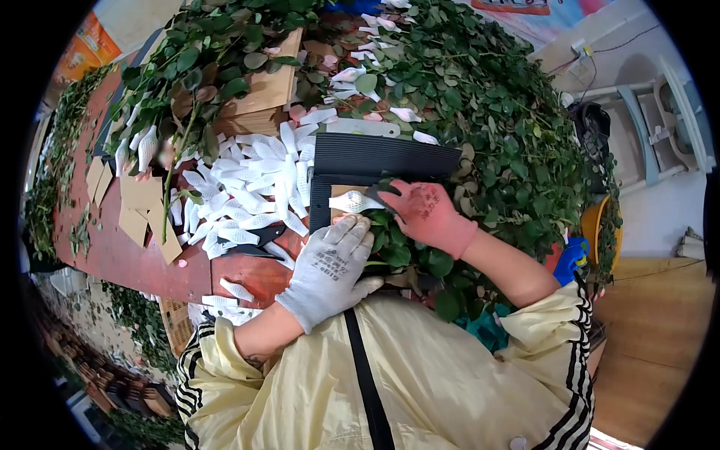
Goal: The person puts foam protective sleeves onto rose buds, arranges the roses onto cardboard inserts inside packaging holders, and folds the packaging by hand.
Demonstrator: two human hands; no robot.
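A rose head in a white foam net sleeve (354,202) lies on a piece of brown cardboard (343,190) inside a black ribbed holder (382,156). My right hand (429,215), in a pink-red glove, is closed at the right end of this sleeve, where the rose's stem and dark leaves are. The fingertips there are partly hidden. Just below the sleeve, my left hand (334,266), in a pale grey glove, lies flat with its fingers stretched out over the cardboard's lower edge. Green rose leaves (396,251) show between my hands.
A heap of white net sleeves (255,184) lies left of the holder on the red table (176,266). Leafy rose stems (480,97) are piled to the right, more at the upper left. Cardboard pieces (142,206) lie left. A yellow bucket (606,232) stands right.
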